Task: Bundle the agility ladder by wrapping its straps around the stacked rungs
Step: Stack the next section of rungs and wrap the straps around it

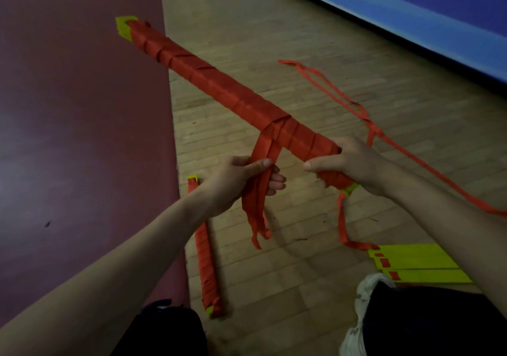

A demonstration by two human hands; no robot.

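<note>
Bundle [219,81] held above the floor [247,40]: right grip [354,162] curled round its near end, left grip [238,181] pinching the loose strap tails [253,213]. Slack here would likely let the last turns unwind

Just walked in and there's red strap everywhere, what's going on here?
A person is bundling an agility ladder. The right hand grips the near end of the strap-wrapped rung stack; the left hand holds the loose strap ends hanging from it. Another wrapped bundle and unwrapped yellow rungs lie on the floor.
</note>
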